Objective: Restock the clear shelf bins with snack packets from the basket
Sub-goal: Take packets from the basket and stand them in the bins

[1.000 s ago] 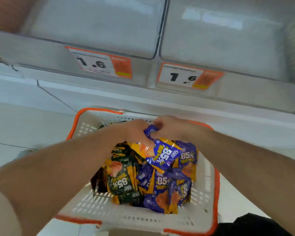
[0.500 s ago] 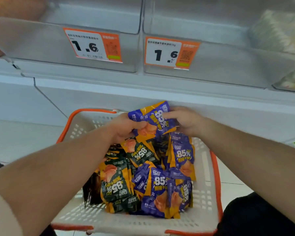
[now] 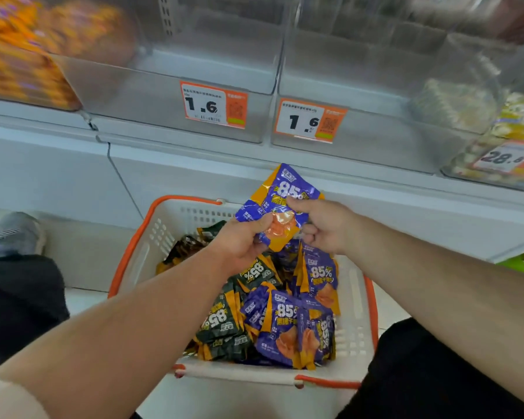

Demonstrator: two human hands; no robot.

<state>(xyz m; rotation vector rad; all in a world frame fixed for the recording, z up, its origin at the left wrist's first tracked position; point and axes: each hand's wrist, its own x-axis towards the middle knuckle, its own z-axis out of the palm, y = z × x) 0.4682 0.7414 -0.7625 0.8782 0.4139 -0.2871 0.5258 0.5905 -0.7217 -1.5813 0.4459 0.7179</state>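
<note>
A purple and orange snack packet (image 3: 280, 204) marked 85% is held up above the far end of the basket. My left hand (image 3: 242, 243) pinches its lower left corner and my right hand (image 3: 321, 225) grips its right edge. The white basket with an orange rim (image 3: 133, 252) sits on the floor below and holds several purple packets (image 3: 288, 331) and dark green packets (image 3: 224, 325). Two clear shelf bins stand above, the left bin (image 3: 152, 98) and the right bin (image 3: 375, 140), each with a 1.6 price tag; I see no packets in them.
A bin of orange packets (image 3: 22, 55) is at the upper left. A bin of pale yellow snacks (image 3: 496, 140) with a 28.8 tag is at the right. A grey shoe (image 3: 12, 234) and dark trouser legs flank the basket. A white shelf base runs behind.
Both hands have lifted the purple packet up out of the basket pile toward the shelf bins. The view has tilted up and shows more of the bins.
</note>
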